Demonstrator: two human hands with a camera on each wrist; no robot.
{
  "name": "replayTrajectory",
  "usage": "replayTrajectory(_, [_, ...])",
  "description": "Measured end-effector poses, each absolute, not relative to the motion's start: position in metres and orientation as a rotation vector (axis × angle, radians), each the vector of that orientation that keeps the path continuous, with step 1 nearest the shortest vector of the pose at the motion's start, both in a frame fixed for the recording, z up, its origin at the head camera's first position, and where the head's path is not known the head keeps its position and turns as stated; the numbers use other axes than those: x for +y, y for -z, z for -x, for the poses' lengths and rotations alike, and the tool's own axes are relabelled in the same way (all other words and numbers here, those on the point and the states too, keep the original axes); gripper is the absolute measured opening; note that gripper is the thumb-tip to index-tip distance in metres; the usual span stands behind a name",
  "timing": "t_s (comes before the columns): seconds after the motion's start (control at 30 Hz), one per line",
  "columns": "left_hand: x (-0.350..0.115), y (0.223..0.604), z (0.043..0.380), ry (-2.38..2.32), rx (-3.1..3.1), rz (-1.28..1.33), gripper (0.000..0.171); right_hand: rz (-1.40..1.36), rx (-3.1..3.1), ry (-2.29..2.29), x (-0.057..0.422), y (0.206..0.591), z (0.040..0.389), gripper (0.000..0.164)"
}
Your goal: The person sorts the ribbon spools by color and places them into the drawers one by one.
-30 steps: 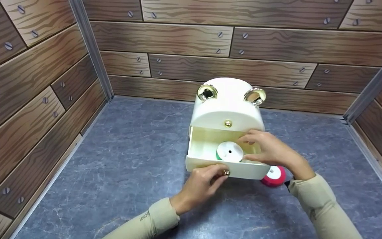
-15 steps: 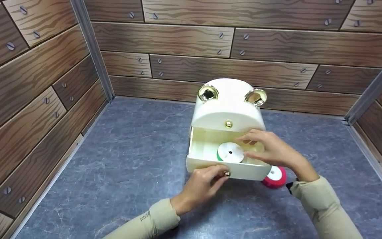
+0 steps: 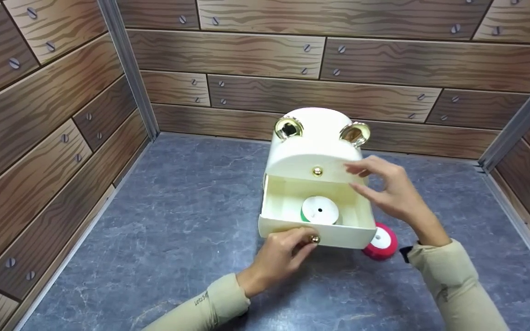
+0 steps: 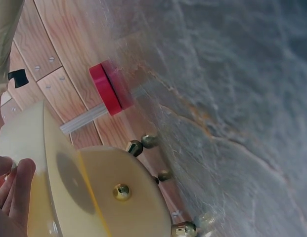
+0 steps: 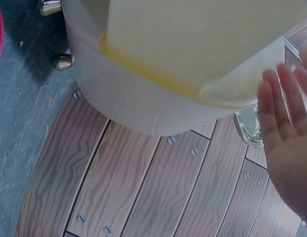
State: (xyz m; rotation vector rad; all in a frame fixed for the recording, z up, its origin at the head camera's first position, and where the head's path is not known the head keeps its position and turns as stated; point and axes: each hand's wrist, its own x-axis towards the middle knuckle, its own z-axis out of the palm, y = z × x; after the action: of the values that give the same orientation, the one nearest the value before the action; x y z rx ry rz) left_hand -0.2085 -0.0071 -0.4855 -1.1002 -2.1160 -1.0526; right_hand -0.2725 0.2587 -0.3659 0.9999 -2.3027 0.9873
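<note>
A cream drawer (image 3: 345,237) is pulled out of a small rounded cabinet (image 3: 318,133) with two gold rings on top. Inside the drawer lies a white spool (image 3: 312,206) with green showing at its edge. My left hand (image 3: 279,257) pinches the small gold knob (image 3: 314,239) on the drawer front. Above the drawer's right side is my right hand (image 3: 396,195), holding nothing, thumb and fingers spread apart. The right wrist view shows that hand's straight fingers (image 5: 279,106) beside the cabinet. A red-rimmed spool (image 3: 381,246) lies on the table just right of the drawer.
The upper drawer, with its own gold knob (image 3: 317,171), is pushed in. Wood-patterned walls (image 3: 256,57) enclose the dark marbled tabletop (image 3: 191,202) at the back and both sides. Small gold feet (image 4: 135,147) show under the cabinet in the left wrist view.
My right hand has lifted up and right, out of the drawer and away from the white spool, which stays inside. My left hand keeps its pinch on the knob.
</note>
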Motion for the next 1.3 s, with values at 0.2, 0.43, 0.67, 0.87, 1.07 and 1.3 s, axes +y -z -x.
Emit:
replayTrajectory(0.2, [-0.007,0.486,0.21,1.045,-2.116,1.108,0.013,-0.89,-2.179,-1.011,0.257,0.366,0.28,0.05])
replayTrajectory(0.43, [-0.007,0.484,0.21,1.062,-2.13,1.107,0.013,-0.784,-2.132,-1.026,0.257,0.363,0.288,0.056])
replayTrajectory(0.67, [-0.006,0.482,0.21,1.075,-2.134,1.108,0.015,-0.69,-2.171,-0.991,0.256,0.36,0.297,0.079])
replayTrajectory(0.87, [-0.007,0.484,0.211,1.063,-2.126,1.111,0.013,-0.654,-2.242,-0.945,0.257,0.36,0.311,0.101])
replayTrajectory(1.07, [-0.007,0.485,0.211,1.066,-2.117,1.109,0.013,-0.695,-2.35,-0.934,0.257,0.361,0.321,0.107])
replayTrajectory(1.3, [-0.007,0.485,0.209,1.096,-2.128,1.116,0.015,-0.683,-2.389,-0.988,0.256,0.364,0.323,0.103])
